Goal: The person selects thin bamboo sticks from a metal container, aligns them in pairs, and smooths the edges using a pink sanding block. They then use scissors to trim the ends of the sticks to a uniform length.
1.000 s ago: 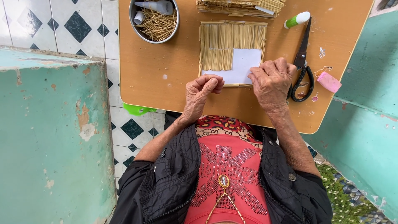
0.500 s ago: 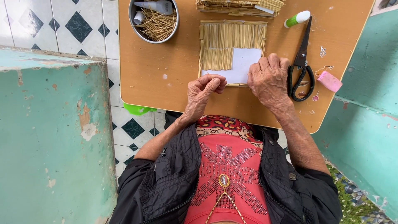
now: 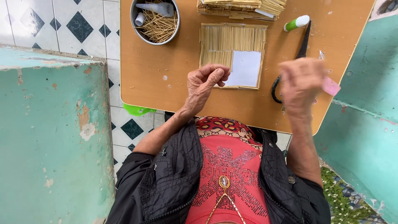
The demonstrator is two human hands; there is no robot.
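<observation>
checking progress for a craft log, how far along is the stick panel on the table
Done: the stick panel has its top filled edge to edge and part of a second row at lower left. In hand: the left hand pinches something thin, too small to tell; the right hand is blurred over the scissors. Left: the white paper is bare, with loose sticks in the metal bowl.

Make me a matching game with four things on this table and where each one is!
Things:
1. metal bowl
2. white paper square
3. scissors
4. green-and-white glue tube

Places:
A. on the mat of sticks
B. far left part of the table, full of sticks
C. beside the scissors' tip
D. partly behind the blurred right hand

Pairs: 1-B, 2-A, 3-D, 4-C
</observation>
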